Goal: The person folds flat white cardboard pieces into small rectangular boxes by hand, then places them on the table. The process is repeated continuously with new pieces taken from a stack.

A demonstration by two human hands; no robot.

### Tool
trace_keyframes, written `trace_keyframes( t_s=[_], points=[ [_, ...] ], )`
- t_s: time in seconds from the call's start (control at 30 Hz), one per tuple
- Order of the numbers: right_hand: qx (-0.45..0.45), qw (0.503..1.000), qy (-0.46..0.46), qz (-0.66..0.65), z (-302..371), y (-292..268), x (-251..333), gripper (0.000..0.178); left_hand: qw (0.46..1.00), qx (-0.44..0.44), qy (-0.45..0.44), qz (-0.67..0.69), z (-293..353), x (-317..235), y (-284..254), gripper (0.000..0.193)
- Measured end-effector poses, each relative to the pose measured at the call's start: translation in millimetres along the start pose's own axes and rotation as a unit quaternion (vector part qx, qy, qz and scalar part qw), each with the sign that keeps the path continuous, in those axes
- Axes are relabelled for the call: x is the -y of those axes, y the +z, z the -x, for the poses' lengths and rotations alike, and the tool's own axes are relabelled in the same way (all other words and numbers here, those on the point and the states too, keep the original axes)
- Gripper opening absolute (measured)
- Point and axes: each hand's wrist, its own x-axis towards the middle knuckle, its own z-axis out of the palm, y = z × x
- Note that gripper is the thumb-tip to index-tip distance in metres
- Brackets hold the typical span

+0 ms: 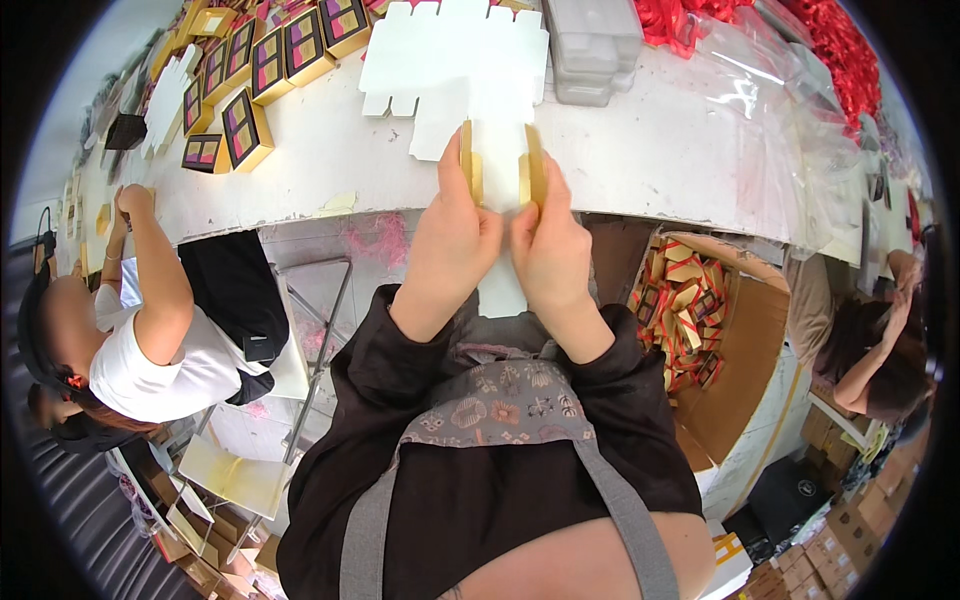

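Note:
Between my hands is an unfolded carton blank [502, 285], white on its inner face, with gold side flaps bent up. My left hand [446, 240] grips its left edge, thumb on the inside and fingers behind. On the right edge, my right hand [553, 258] has the same grip, thumb and fingers around the raised gold flap. The blank sticks out over the table's front edge, its lower end close to my apron. Just beyond lies a stack of flat white blanks [425, 60], overlapping the far end of the held one.
Finished gold-and-black boxes [285, 60] stand at the back left. Clear plastic trays [592, 50] are stacked beyond my right hand, near red ribbon [665, 25] and plastic film [765, 90]. A large cardboard carton [745, 340] full of small boxes stands right. Co-workers sit at both sides.

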Motion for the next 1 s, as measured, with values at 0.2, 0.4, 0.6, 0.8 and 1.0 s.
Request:
trace_keyframes(
  t_s=[0.2,0.4,0.6,0.8,1.0],
  points=[
    [0.061,0.996,-0.036,0.055,-0.5,7.6,5.0,0.064,0.994,-0.091,0.057,-0.037,-1.1,21.8,21.5,0.070],
    [0.021,0.999,-0.035,-0.016,-5.1,7.2,-11.3,0.065,0.988,-0.089,0.125,-0.015,-1.5,12.7,26.6,0.073],
    [0.173,0.960,0.060,-0.214,-30.3,-16.0,-11.2,0.061,0.993,-0.025,0.100,0.053,-13.1,20.8,8.7,0.070],
    [0.225,0.938,0.168,-0.204,-42.7,-25.4,7.2,0.029,0.986,0.048,0.001,0.159,-13.5,17.1,0.8,0.045],
    [0.044,0.975,0.028,-0.217,-34.3,-2.0,-10.3,0.013,0.995,0.031,0.037,0.085,-4.8,17.2,7.6,0.038]
  ],
)
